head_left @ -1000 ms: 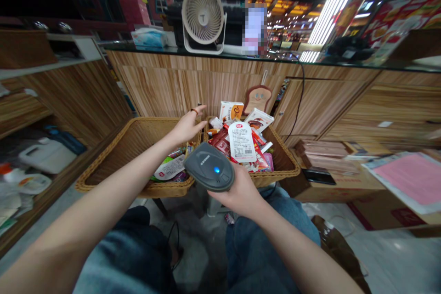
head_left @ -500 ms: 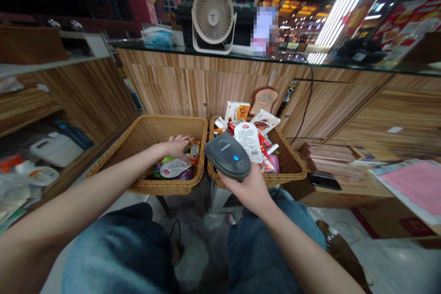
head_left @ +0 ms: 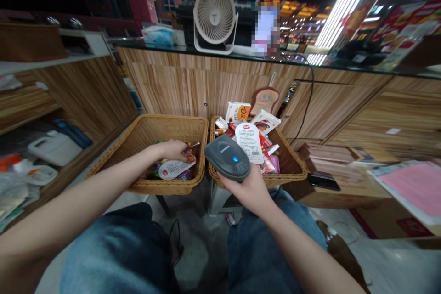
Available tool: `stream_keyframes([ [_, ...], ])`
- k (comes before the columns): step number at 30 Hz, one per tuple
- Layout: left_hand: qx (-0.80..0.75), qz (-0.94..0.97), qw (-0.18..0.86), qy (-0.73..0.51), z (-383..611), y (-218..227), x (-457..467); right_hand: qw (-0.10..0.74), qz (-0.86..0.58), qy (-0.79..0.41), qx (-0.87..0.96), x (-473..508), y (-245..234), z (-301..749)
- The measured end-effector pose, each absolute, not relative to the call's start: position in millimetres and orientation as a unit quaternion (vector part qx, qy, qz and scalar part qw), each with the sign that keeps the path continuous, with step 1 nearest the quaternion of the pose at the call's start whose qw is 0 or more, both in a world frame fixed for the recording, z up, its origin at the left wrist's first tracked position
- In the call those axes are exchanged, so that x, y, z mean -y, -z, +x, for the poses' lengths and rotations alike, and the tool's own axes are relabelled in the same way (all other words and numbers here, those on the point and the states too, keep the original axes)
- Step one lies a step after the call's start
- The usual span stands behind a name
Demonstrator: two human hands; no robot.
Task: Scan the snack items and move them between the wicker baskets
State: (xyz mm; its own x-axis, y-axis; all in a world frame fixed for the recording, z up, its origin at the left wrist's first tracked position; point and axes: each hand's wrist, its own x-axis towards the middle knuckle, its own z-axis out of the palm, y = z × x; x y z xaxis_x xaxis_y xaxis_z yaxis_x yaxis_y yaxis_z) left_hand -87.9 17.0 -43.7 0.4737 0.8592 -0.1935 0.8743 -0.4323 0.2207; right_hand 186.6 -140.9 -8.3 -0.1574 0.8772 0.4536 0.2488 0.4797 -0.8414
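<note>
My right hand (head_left: 250, 188) is shut around a grey handheld barcode scanner (head_left: 227, 158), whose blue light is lit. The scanner hangs just above the front rim of the right wicker basket (head_left: 289, 165), near a white snack sachet (head_left: 248, 142) standing among red packets. My left hand (head_left: 170, 150) is down in the left wicker basket (head_left: 165, 123), resting on colourful snack packets (head_left: 174, 170). Its fingertips are beside a small orange packet (head_left: 189, 155). Whether those fingers grip anything is hidden.
A wood-panelled counter (head_left: 206, 82) with a glass top stands behind the baskets, holding a white fan (head_left: 214, 18). Shelves with bottles lie left. A cardboard box (head_left: 339, 197) with a phone and pink papers lies right. My jeans-covered knees lie below.
My left hand has dropped from above the baskets' shared rim down into the packets in the left basket. The scanner stays in my right hand, and the view has shifted slightly.
</note>
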Motion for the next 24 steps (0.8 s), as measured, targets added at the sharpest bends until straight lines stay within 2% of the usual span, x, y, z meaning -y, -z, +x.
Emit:
stream_keyframes([
  [5, -0.561, 0.688, 0.411, -0.207, -120.7, 24.8, 4.2, 0.487, -0.418, -0.335, 0.689, 143.1, 11.1, 185.6],
  [9, -0.571, 0.468, 0.531, -0.417, -135.6, 14.1, 29.7, 0.491, -0.431, -0.355, 0.669, 150.5, 12.1, 178.0],
  [11, -0.52, 0.404, 0.556, -0.508, -137.5, 9.4, 43.7, 0.486, -0.436, -0.361, 0.666, 156.5, 12.1, 170.5],
  [14, -0.447, 0.336, 0.594, -0.578, -134.1, 5.2, 62.7, 0.471, -0.441, -0.375, 0.666, 166.8, 12.7, 155.5],
  [18, -0.416, 0.288, 0.62, -0.599, -123.0, 4.2, 78.5, 0.444, -0.458, -0.402, 0.657, 179.5, 14.3, 134.6],
  [24, -0.402, 0.375, 0.574, -0.607, -120.1, 11.6, 86.2, 0.44, -0.497, -0.457, 0.593, 190.1, 16.5, 119.9],
])
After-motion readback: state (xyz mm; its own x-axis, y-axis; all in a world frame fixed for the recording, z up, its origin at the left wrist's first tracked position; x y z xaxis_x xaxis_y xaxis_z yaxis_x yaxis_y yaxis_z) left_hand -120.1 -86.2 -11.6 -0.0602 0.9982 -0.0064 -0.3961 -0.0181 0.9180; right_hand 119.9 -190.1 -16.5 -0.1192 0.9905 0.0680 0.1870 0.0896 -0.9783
